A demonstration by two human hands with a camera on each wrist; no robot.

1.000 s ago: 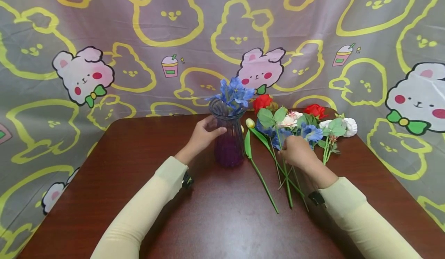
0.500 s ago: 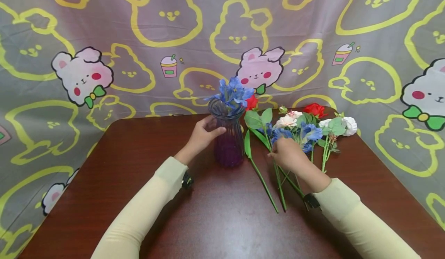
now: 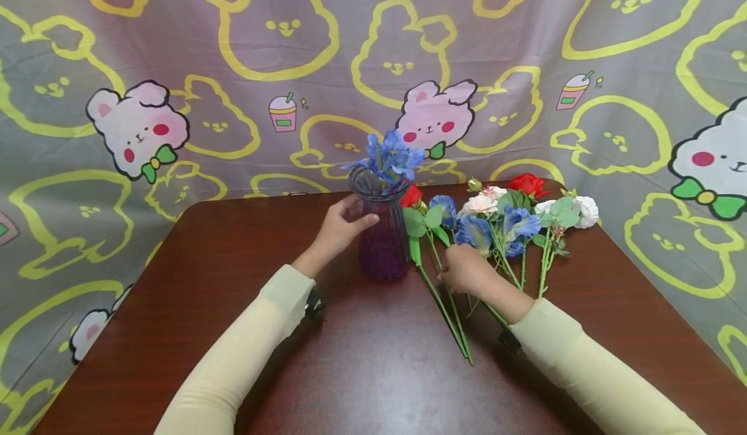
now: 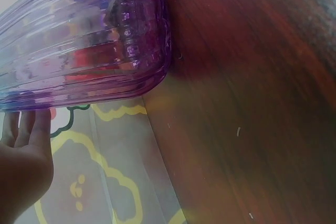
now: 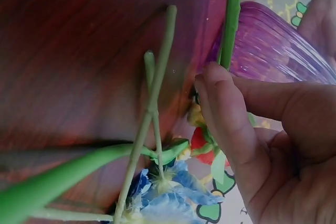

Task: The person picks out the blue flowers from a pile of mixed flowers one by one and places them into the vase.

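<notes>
A ribbed purple vase [image 3: 382, 240] stands upright on the table, with blue flowers [image 3: 392, 156] rising from its mouth. My left hand [image 3: 341, 227] holds it below the flared rim, thumb across the near side; in the left wrist view those fingers [image 4: 39, 129] lie against the vase wall. My right hand [image 3: 469, 271] pinches the green stem [image 5: 231, 19] of a red rose [image 3: 411, 195] between thumb and fingers. The rose's head is partly hidden behind the vase, and its leaves [image 3: 415, 222] overlap a tulip stem [image 3: 440, 305] in the head view.
Right of the vase lie several artificial flowers: blue ones [image 3: 519, 227], a pale pink one [image 3: 483, 203], another red rose [image 3: 528, 185] and a white one [image 3: 585, 212]. Behind the brown table [image 3: 245, 247] hangs a cartoon-printed curtain [image 3: 327, 46].
My right hand has moved left with the red rose, bringing its bloom behind the vase and its stem beside the tulip stem. My left hand and the vase have stayed put.
</notes>
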